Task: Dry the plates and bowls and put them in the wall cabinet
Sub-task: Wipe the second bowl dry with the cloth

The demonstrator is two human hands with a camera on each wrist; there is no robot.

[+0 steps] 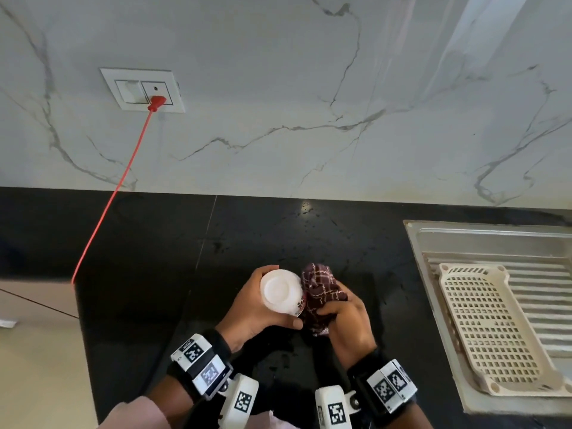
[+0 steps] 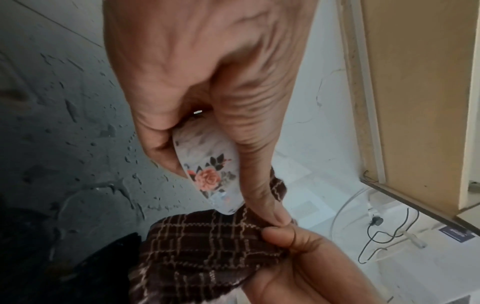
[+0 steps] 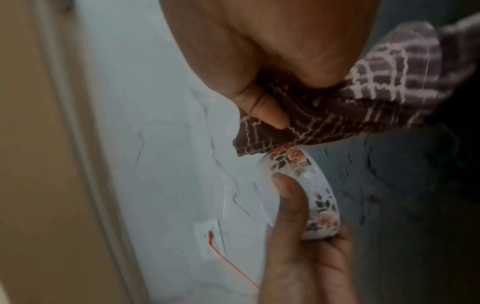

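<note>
My left hand (image 1: 263, 308) grips a small white bowl (image 1: 282, 291) with a rose pattern on its side (image 2: 207, 179), its base turned up toward my head over the black counter. My right hand (image 1: 343, 314) holds a bunched maroon checked cloth (image 1: 320, 292) pressed against the bowl's right rim. In the left wrist view the cloth (image 2: 207, 246) sits below the bowl, pinched by my right thumb. The right wrist view shows the cloth (image 3: 363, 107) over the bowl's floral edge (image 3: 311, 185) and my left thumb on the bowl. The bowl's inside is hidden.
A cream perforated plastic rack (image 1: 492, 329) lies on the steel sink drainboard (image 1: 464, 243) at the right. The black counter (image 1: 216, 258) is wet with droplets. A red cord (image 1: 117, 187) runs from a wall socket (image 1: 145, 91) down past the counter's left edge.
</note>
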